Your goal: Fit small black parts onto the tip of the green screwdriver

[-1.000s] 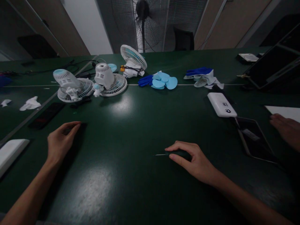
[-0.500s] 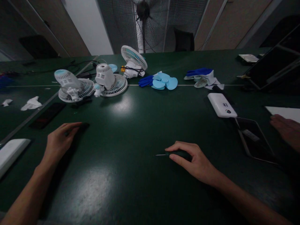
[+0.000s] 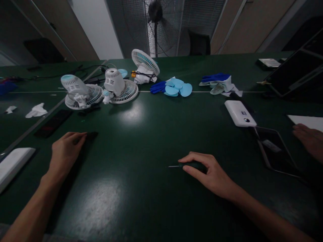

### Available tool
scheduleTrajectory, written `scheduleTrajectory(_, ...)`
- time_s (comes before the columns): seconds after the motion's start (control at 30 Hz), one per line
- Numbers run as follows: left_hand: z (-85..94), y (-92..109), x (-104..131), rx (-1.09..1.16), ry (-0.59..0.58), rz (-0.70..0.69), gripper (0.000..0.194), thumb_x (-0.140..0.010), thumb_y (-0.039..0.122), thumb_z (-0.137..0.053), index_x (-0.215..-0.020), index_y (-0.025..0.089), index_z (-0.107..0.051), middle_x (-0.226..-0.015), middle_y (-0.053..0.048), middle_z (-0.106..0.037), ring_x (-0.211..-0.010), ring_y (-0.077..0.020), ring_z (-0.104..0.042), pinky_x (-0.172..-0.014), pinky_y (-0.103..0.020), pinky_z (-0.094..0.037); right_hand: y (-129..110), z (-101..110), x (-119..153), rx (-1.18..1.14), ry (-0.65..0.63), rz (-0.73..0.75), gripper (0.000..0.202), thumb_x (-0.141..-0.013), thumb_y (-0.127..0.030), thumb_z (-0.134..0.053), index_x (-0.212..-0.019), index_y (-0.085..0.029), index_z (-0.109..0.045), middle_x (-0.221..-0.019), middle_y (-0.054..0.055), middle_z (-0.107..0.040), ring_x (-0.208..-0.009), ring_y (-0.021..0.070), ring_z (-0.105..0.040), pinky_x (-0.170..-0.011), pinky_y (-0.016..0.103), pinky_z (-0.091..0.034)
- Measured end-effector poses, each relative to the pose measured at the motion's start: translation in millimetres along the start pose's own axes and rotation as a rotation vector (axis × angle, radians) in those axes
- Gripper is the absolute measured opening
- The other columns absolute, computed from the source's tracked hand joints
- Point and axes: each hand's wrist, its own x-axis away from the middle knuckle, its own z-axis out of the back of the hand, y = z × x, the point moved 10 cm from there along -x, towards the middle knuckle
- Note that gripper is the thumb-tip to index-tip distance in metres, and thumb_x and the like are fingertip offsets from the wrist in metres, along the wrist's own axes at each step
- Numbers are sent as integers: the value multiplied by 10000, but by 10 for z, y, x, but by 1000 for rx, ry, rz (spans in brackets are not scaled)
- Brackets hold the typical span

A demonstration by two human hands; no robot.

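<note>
My right hand rests on the green table, its fingers and thumb closed round the dark handle of a screwdriver. The thin metal shaft points left. Over at the left, my left hand has its fingers pinched together beside a small dark object on the table; what lies between the fingertips is too dark to make out. A black phone lies just beyond that hand, and a white box-shaped thing is at its left.
White fan parts stand at the back left. Light blue blades and blue gloves lie along the back. At right are a white power bank, a phone and another person's hand.
The fingers of my left hand have drawn in a little at the small dark object. My right hand keeps its hold on the screwdriver. The whole view has shifted slightly.
</note>
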Motion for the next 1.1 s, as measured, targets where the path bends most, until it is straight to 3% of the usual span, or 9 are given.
scheduleTrajectory(0.3,3,0,-16,-87,-27,49,488,-974,463,-426,-1219,124,-677,-1213,-180,-699,-1096,-362,-665,-965,-462,-505,28,-32,-7,-6,-27,-19,187,-1007,-312,-642,-1166,-288,-738,-1059,18,-740,-978,209,-699,-822,339,-536)
scheduleTrajectory(0.47,85,-68,9,22,73,151,446,-968,471,-486,-1219,161,-687,-1117,-114,-755,-970,-276,-721,-904,-370,-543,22,-30,2,-8,-25,-15,187,-1006,-313,-643,-1164,-289,-740,-1070,18,-743,-992,212,-701,-826,338,-536)
scheduleTrajectory(0.57,125,-83,37,98,120,188,421,-934,476,-560,-1199,186,-716,-1131,-72,-762,-998,-238,-724,-954,-333,-536,28,-16,3,-2,-4,6,177,-999,-304,-663,-1156,-291,-743,-1093,13,-743,-1033,212,-695,-888,345,-527)
scheduleTrajectory(0.7,159,-95,64,170,143,239,439,-901,475,-616,-1231,209,-729,-1143,-50,-765,-1011,-235,-721,-1008,-359,-524,87,-43,9,3,-21,-12,192,-1011,-322,-657,-1190,-306,-727,-1102,9,-736,-1030,211,-690,-866,342,-530)
scheduleTrajectory(0.9,139,-175,95,266,137,317,470,-907,497,-617,-1265,213,-726,-1032,-61,-783,-948,-227,-748,-900,-320,-564,84,-45,11,-2,-30,-10,186,-1017,-320,-637,-1178,-301,-729,-1083,13,-732,-1008,211,-691,-828,338,-533)
scheduleTrajectory(1.1,120,-228,122,307,134,364,479,-842,479,-702,-1259,246,-739,-1113,-44,-782,-968,-232,-739,-842,-303,-575,67,-40,8,-17,-34,-20,196,-1012,-329,-636,-1178,-289,-733,-1062,17,-734,-975,205,-698,-814,328,-544)
